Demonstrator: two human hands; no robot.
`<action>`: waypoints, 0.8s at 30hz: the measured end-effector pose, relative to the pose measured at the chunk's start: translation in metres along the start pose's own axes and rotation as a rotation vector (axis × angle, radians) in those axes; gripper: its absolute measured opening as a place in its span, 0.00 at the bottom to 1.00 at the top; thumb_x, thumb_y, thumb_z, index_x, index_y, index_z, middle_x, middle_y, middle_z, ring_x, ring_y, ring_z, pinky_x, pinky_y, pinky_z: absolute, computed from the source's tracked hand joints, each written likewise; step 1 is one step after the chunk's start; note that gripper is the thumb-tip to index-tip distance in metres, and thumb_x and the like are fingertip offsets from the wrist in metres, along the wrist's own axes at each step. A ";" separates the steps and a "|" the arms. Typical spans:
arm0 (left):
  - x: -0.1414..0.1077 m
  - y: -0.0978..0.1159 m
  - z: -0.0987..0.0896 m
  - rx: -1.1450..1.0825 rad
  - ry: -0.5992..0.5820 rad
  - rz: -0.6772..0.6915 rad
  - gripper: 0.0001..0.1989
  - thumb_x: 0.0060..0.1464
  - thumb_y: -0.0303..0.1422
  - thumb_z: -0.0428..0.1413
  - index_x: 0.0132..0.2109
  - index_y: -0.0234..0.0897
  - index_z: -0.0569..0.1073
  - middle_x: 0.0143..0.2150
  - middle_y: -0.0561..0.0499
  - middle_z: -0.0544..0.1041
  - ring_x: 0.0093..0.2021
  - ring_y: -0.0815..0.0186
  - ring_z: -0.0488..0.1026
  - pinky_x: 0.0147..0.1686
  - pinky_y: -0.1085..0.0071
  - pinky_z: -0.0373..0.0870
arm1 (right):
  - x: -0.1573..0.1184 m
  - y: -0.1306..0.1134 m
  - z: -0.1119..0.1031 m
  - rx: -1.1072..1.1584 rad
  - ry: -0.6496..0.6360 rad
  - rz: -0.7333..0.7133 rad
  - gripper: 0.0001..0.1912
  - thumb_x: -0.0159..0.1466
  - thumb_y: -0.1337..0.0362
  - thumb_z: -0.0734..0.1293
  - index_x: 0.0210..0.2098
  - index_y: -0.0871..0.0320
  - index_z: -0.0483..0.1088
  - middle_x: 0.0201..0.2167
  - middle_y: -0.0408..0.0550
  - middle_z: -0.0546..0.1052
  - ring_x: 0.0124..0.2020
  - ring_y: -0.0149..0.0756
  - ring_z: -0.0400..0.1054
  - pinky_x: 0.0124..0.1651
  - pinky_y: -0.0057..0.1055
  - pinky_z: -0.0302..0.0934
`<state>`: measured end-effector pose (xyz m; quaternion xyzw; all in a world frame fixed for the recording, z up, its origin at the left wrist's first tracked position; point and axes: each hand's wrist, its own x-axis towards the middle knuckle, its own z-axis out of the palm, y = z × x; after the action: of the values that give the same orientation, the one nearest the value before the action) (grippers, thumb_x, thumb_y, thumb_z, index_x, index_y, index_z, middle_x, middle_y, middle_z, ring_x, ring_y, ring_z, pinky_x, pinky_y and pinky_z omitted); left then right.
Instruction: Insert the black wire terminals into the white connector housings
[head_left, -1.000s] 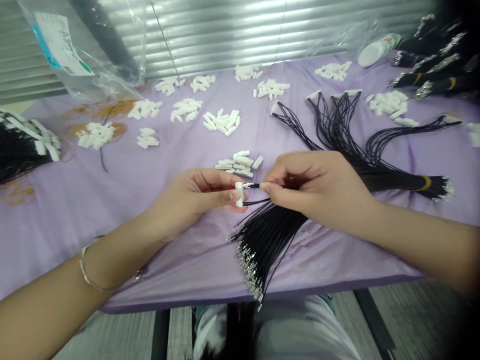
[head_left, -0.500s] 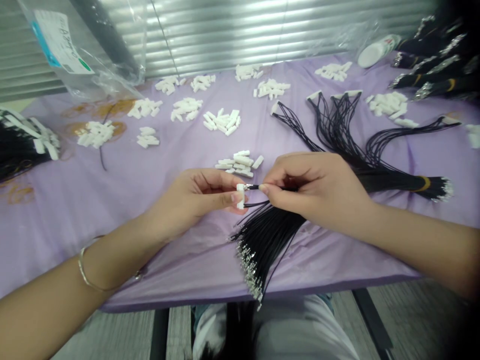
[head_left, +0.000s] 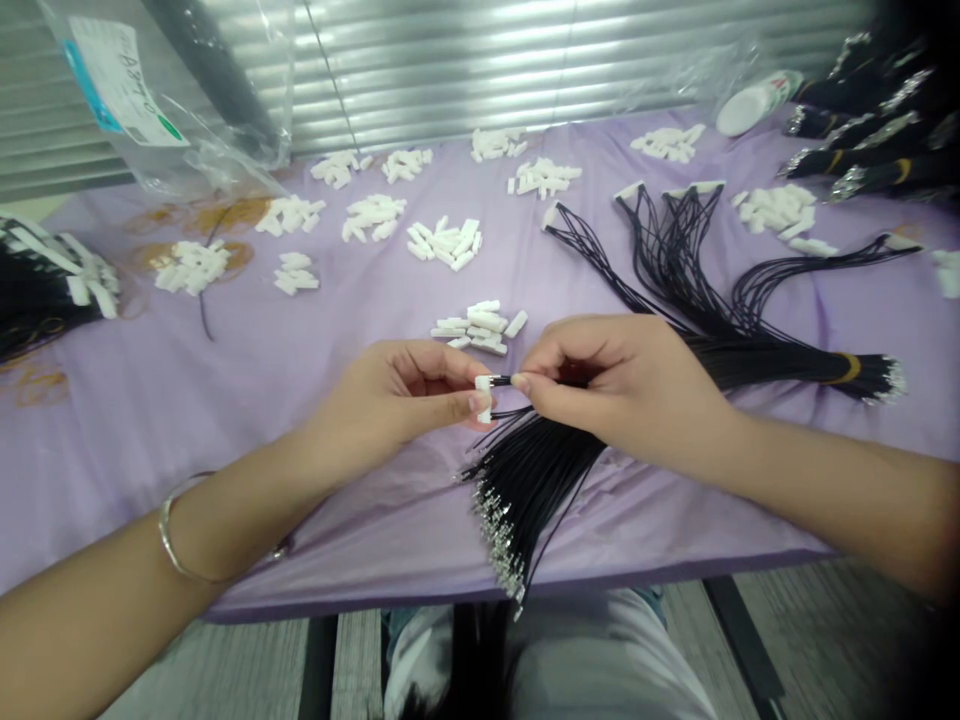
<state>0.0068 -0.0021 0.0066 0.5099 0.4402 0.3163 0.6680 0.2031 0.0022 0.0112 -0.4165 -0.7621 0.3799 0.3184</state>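
Note:
My left hand pinches a small white connector upright between thumb and fingers. From the right, my right hand pinches black wires whose metal tips are at the connector's upper part. Another black wire runs from the connector's lower end. Beneath my right hand lies a thick bundle of black wires with silvery terminals fanned toward the front edge. Just behind the connector is a pile of white connectors.
Several white connector piles dot the purple cloth. Right of centre lies a banded wire bundle with connectors on its wires. More bundles, a white tub and a plastic bag stand at the back.
My right hand has moved slightly left and down with the wires. The connector in my left hand has shifted slightly down and right.

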 end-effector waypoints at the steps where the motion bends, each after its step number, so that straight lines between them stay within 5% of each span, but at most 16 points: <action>1: 0.000 0.000 0.001 0.011 -0.003 -0.003 0.06 0.44 0.25 0.62 0.34 0.32 0.76 0.29 0.51 0.79 0.30 0.70 0.76 0.35 0.77 0.72 | 0.000 0.000 0.001 -0.008 -0.002 -0.011 0.06 0.55 0.68 0.66 0.22 0.60 0.68 0.19 0.42 0.68 0.22 0.26 0.59 0.24 0.25 0.52; 20: 0.002 -0.010 0.000 0.062 -0.033 -0.005 0.05 0.45 0.27 0.62 0.34 0.33 0.77 0.28 0.51 0.78 0.30 0.70 0.74 0.35 0.76 0.70 | 0.001 0.008 0.008 -0.130 -0.025 -0.100 0.08 0.58 0.68 0.64 0.22 0.62 0.67 0.19 0.40 0.65 0.22 0.24 0.58 0.26 0.23 0.52; 24: 0.002 -0.009 0.001 -0.054 -0.012 0.020 0.06 0.47 0.29 0.62 0.35 0.32 0.77 0.32 0.51 0.77 0.34 0.70 0.74 0.41 0.74 0.71 | 0.001 0.003 -0.007 -0.269 0.020 -0.299 0.07 0.61 0.67 0.62 0.28 0.60 0.70 0.26 0.46 0.69 0.29 0.29 0.63 0.33 0.27 0.57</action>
<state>0.0087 -0.0031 -0.0022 0.4980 0.4225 0.3317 0.6808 0.2089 0.0065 0.0126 -0.3413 -0.8561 0.2189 0.3204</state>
